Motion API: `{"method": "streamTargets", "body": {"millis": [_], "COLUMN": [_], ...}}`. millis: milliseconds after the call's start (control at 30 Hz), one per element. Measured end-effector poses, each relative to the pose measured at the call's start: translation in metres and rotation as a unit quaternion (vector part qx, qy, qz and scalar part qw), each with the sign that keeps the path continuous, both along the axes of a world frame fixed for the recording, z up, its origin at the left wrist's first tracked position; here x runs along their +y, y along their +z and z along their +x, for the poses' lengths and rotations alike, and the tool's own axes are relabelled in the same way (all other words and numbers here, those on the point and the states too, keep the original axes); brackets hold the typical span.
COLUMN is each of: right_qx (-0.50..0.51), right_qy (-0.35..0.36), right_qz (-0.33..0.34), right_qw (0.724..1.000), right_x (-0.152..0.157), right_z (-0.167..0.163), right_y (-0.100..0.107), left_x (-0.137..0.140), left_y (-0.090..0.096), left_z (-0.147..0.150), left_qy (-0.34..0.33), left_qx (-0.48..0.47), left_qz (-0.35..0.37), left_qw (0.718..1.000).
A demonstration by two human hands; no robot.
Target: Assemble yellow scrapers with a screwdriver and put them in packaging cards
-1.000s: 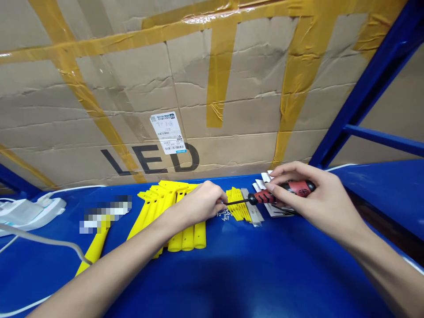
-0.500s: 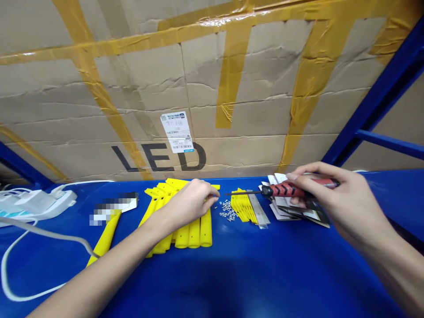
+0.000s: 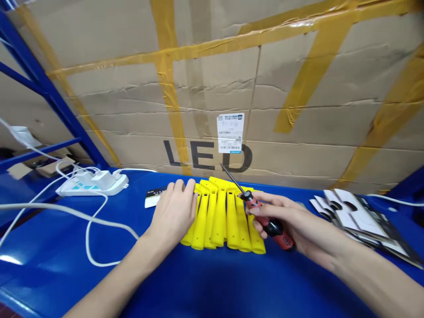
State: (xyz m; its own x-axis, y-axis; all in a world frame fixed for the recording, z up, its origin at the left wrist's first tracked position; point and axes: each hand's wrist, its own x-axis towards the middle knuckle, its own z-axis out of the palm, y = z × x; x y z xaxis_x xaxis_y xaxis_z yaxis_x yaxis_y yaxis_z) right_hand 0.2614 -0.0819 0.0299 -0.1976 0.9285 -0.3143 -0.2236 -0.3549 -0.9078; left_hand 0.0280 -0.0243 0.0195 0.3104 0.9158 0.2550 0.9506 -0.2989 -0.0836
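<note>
My right hand [image 3: 278,216] is closed around a red and black screwdriver [image 3: 257,210], whose shaft points up and to the left. Several yellow plastic handles [image 3: 218,216] with flared heads lie side by side on the blue table, partly behind the screwdriver and my right fingers. At their left end is my left hand [image 3: 177,207], back of the hand up and fingers curled closed; what it holds, if anything, is hidden. A black and white card [image 3: 153,197] lies just left of the left hand, partly covered by it.
A white power strip [image 3: 96,183] with plugs and loose white cables [image 3: 89,243] sits at the left. White and black cardboard sleeves [image 3: 357,216] are stacked on the right. Behind the table stands a large taped carton [image 3: 205,101], between blue metal frame posts [image 3: 62,106].
The view has turned left. My left hand has moved left from beside the small screws to the card. My right hand has moved left over the handles, and the screwdriver now tilts upward.
</note>
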Motion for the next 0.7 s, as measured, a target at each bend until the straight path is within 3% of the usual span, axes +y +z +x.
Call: {"method": "streamTargets", "body": {"millis": [100, 167, 367, 567, 700], "right_qx": [0.000, 0.008, -0.015, -0.041, -0.098], "right_qy": [0.003, 0.017, 0.021, -0.012, -0.073], "right_qz": [0.022, 0.036, 0.030, 0.034, 0.047], "right_qw": [1.000, 0.999, 0.999, 0.999, 0.991], "right_x": [0.010, 0.012, 0.007, 0.005, 0.010], "right_z": [-0.020, -0.027, -0.027, -0.005, 0.004], "right_y": [0.001, 0.002, -0.002, -0.001, 0.003], "left_x": [0.002, 0.008, 0.028, 0.026, 0.020], "left_y": [0.000, -0.004, -0.018, -0.005, 0.006], "left_z": [-0.013, -0.021, -0.038, -0.041, -0.030], "left_qy": [0.130, 0.181, 0.188, 0.139, 0.042], "left_qx": [0.046, 0.043, 0.028, -0.002, -0.101], "left_qz": [-0.062, -0.114, -0.193, -0.113, 0.060], "left_qw": [0.989, 0.976, 0.963, 0.984, 0.992]}}
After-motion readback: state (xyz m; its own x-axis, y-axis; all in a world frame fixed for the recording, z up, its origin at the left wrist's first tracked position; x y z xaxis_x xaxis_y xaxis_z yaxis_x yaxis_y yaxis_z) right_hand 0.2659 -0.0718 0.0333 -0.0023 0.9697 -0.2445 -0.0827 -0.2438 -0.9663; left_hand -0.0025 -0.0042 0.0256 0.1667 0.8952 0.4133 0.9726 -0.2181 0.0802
